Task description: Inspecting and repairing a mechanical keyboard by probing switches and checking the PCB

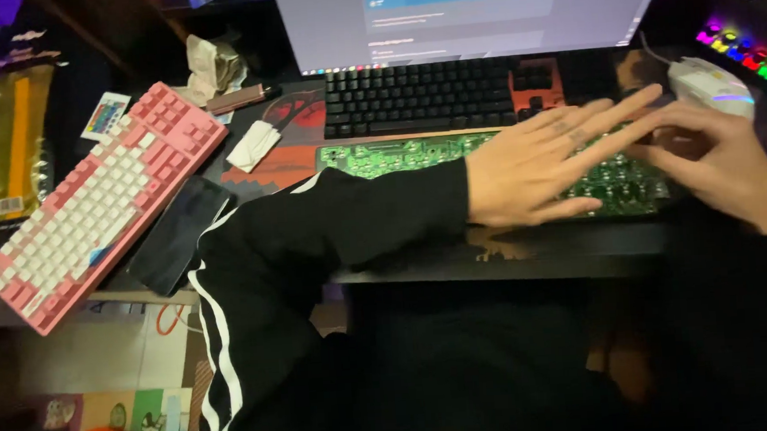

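The left hand (545,166) lies flat and spread, fingers extended, palm down on a bare green keyboard circuit board (380,156) — gripping nothing, only resting on its right half. The right hand (722,164) sits just beyond those fingertips at the board's right end, fingers loosely curled; whether it pinches anything cannot be told, as the view is blurred there. A white mouse (704,80) rests just above the right hand. Behind the board, past both hands, stands a black keyboard (421,98) under a lit monitor (477,10). Well to the left of the left sleeve — a pink and white keyboard (103,202), tilted, and a dark phone (176,233) beside it.
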